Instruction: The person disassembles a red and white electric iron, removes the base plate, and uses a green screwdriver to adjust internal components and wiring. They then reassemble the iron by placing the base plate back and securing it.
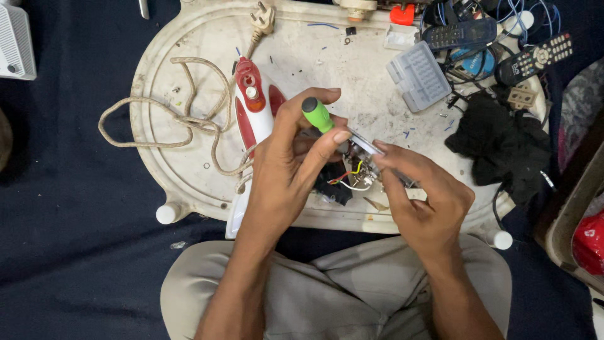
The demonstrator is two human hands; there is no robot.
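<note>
My left hand [290, 165] grips a screwdriver by its green handle [318, 114], the tip pointing down into a small metal part with red, yellow and white wires [354, 171]. My right hand [423, 198] holds that wired part from the right side. Under and left of my left hand lies a red and white clothes iron [250, 107] on a white oval tray [189, 44]. The iron's braided cord [163, 123] loops off the tray's left edge and ends in a plug [262, 17] at the top.
A clear grey plastic box [418, 75] sits at the tray's upper right. Beyond it are two remote controls [459, 33] [535, 58], blue wires and a black cloth [503, 141]. A white device [15, 41] lies far left on the dark blue floor cloth.
</note>
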